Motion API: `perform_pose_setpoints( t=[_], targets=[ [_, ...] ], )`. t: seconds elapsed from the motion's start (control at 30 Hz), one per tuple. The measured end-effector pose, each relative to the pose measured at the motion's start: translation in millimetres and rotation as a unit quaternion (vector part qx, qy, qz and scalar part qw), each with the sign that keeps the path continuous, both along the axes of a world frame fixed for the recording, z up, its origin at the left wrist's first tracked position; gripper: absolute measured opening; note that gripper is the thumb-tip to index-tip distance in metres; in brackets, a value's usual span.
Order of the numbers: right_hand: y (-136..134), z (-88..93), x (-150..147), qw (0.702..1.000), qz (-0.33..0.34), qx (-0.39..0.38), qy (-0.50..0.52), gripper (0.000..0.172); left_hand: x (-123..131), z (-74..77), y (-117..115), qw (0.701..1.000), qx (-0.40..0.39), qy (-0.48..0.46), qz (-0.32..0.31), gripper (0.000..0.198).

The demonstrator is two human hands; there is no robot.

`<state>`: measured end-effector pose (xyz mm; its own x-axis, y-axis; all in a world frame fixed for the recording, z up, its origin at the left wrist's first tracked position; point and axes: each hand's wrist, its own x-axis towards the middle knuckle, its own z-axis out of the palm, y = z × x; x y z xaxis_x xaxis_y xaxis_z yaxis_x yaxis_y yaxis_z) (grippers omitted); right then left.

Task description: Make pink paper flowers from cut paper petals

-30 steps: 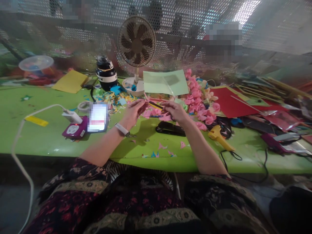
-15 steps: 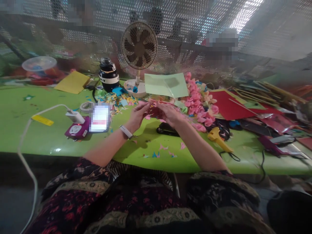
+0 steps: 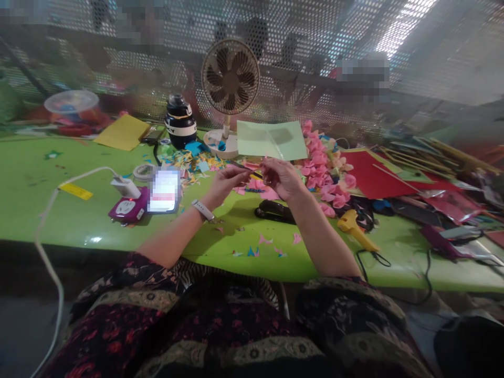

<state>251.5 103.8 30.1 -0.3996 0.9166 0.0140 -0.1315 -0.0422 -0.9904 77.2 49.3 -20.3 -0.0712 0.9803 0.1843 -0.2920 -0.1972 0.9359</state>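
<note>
A thin dark stick (image 3: 255, 174) runs slantwise between my two hands above the green table (image 3: 220, 247). My left hand (image 3: 226, 185), with a pale watch on its wrist, pinches the stick near its fingertips. The fingers of my right hand (image 3: 282, 177) are curled around the stick's right end, partly hiding it. A small pink tip shows above the right fingers. Below the hands lie pink paper pieces (image 3: 256, 185). Closer to me, a black stapler (image 3: 274, 211) rests beside my right forearm. Pink paper flowers (image 3: 317, 157) are heaped beyond my right hand.
A small fan (image 3: 230, 79), black bottle (image 3: 180, 123) and pale green sheet (image 3: 271, 139) stand or lie at the back. At left are a phone (image 3: 163, 191) and purple socket block (image 3: 128, 207) with a white cable. A yellow glue gun (image 3: 358, 231) lies right.
My hands have drawn slightly apart, exposing the thin stick between them. My right hand has turned and its fingers have curled. The view has shifted slightly.
</note>
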Motion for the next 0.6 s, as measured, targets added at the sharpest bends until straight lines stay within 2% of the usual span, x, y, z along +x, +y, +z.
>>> perform_pose_setpoints(
  t=[0.1,0.33,0.6],
  targets=[
    [-0.3,1.3,-0.1,1.0,-0.005,0.0,0.005,0.033,-3.1,1.4,-0.3,0.999,0.005,0.031,-0.018,0.032],
    [0.4,0.6,-3.4,0.999,-0.015,-0.024,0.033,0.032,-6.3,1.4,-1.0,0.994,-0.04,0.065,-0.072,0.032],
    [4.3,-1.4,-2.8,0.999,-0.015,-0.027,0.027,0.029,-5.3,3.0,-3.0,0.994,-0.037,0.065,-0.075,0.021]
  ],
)
